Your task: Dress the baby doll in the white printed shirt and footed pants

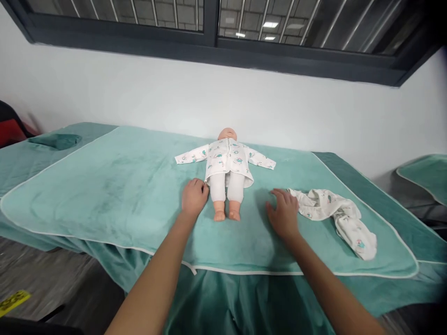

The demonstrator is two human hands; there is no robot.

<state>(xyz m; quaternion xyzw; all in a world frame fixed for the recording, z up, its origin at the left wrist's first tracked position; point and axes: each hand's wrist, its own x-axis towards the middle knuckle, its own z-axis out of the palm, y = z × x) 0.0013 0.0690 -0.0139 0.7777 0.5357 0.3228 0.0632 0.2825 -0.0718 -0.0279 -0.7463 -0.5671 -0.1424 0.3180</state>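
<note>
A baby doll [219, 215] lies on its back, head toward the wall and bare feet toward me. It wears a white long-sleeved shirt [228, 156] with small green and pink prints, arms spread wide, and plain white leg coverings [235, 187]. My left hand [194, 197] rests beside the doll's leg, fingers curled closed at the shirt's lower left hem corner. To the right of the doll, my right hand [284, 214] is palm down with its fingers apart. Its fingertips are close to crumpled printed white baby pants [330, 204]; whether they touch is unclear.
A green padded mat [115, 186] with white piping covers the bed [377, 200] against a white wall. Above is a dark-framed window [209, 35] with bars. A red and black object [12, 132] stands at far left, and another green-covered surface [426, 174] at right.
</note>
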